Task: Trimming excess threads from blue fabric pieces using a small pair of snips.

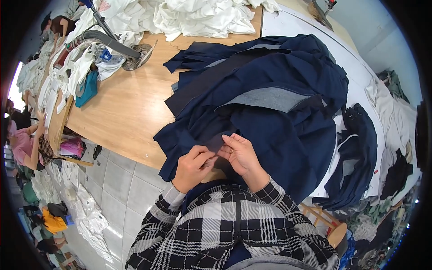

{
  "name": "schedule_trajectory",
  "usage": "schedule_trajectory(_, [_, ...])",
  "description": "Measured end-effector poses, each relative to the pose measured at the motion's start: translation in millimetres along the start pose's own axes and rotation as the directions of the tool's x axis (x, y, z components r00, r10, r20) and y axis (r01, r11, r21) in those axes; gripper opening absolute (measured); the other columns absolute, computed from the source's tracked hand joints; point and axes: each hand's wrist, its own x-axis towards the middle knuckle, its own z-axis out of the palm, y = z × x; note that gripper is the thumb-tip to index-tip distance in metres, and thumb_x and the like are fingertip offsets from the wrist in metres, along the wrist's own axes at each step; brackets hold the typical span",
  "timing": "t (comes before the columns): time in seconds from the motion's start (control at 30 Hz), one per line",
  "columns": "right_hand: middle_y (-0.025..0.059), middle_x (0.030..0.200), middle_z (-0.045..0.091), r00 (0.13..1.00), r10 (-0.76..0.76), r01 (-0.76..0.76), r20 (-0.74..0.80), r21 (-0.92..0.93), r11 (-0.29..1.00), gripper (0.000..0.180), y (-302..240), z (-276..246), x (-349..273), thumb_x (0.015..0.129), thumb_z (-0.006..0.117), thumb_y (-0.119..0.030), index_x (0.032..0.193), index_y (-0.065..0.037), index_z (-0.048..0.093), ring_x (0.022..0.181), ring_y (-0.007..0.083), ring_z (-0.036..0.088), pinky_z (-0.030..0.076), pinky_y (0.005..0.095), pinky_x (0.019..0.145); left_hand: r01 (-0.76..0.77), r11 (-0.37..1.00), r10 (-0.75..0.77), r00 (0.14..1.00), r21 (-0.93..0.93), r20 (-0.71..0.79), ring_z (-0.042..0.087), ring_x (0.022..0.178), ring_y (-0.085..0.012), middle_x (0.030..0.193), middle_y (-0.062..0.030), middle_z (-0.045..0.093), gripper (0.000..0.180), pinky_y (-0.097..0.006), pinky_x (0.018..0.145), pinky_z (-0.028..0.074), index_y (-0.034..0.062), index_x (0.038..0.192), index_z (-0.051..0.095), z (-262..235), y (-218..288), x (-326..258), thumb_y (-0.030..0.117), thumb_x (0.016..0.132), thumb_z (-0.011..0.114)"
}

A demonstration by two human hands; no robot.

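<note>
Wooden table (121,108) under navy fabric (279,121)

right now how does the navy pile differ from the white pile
The navy pile is dark blue with grey undersides showing; the white pile is plain white. The navy pile lies near, with both hands pinching its edge; the white pile lies at the table's far edge, untouched. Both are heaped fabric.

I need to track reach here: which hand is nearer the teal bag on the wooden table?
Left. The left hand is on the same side as the teal bag, though well apart from it; the right hand sits farther right, on the navy fabric.
</note>
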Motion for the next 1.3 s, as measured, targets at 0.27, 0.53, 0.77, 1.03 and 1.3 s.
schedule_trajectory(0.27, [0.0073,0.086,0.064,0.999,-0.033,0.033,0.027,-0.013,0.999,0.007,-0.3,-10.0,-3.2,0.09,0.054,-0.011,0.086,-0.006,0.056,0.076,0.0163,0.064,0.053,0.031,0.073,0.39,0.867,-0.423,0.905,-0.31,-0.045,0.05,0.055,-0.007,0.071,-0.004,0.057,0.013,-0.02,0.051,0.04,0.0001,0.082,0.06,9.8,13.5,13.5,0.006,0.075,0.07])
schedule_trajectory(0.53, [0.009,0.096,0.063,0.988,-0.148,0.141,0.053,0.116,0.983,0.008,4.6,-9.2,-9.3,0.092,0.05,-0.012,0.097,-0.005,0.053,0.086,0.0167,0.062,0.049,0.0336,0.084,0.53,0.64,-0.597,0.799,-0.557,0.075,0.049,0.066,-0.0028,0.078,0.0011,0.058,0.016,-0.017,0.06,0.042,-0.0014,0.091,0.057,27.1,9.9,24.1,0.002,0.077,0.064])
schedule_trajectory(0.77, [0.0083,0.097,0.062,0.978,-0.201,0.185,0.053,0.221,0.958,0.009,1.7,-15.0,-9.3,0.094,0.047,-0.013,0.098,-0.005,0.049,0.086,0.0166,0.063,0.048,0.0344,0.087,0.524,0.504,-0.566,0.801,-0.686,0.196,0.057,0.07,-0.0094,0.09,-0.0056,0.057,0.018,-0.015,0.051,0.04,-0.0012,0.098,0.054,28.7,9.7,27.5,-0.006,0.08,0.054])
schedule_trajectory(1.03, [0.008,0.097,0.061,0.976,-0.217,0.208,0.021,0.198,0.958,0.008,-7.8,-17.6,-13.0,0.092,0.05,-0.012,0.098,-0.006,0.048,0.086,0.0172,0.063,0.048,0.0359,0.086,0.587,0.456,-0.62,0.749,-0.669,0.235,0.053,0.07,-0.0053,0.082,-0.002,0.058,0.014,-0.018,0.062,0.043,-0.0009,0.095,0.057,21.5,14.9,32.3,-0.002,0.081,0.057])
schedule_trajectory(1.3, [0.0067,0.096,0.062,0.978,-0.207,0.203,0.003,0.175,0.963,0.008,-11.3,-18.9,-15.1,0.09,0.053,-0.011,0.096,-0.008,0.048,0.084,0.017,0.063,0.051,0.0338,0.081,0.232,0.932,-0.27,0.957,-0.28,-0.107,0.043,0.056,-0.0038,0.09,-0.0034,0.054,0.019,-0.018,0.049,0.035,0.0015,0.088,0.061,28.1,11.2,14.3,-0.003,0.071,0.07])
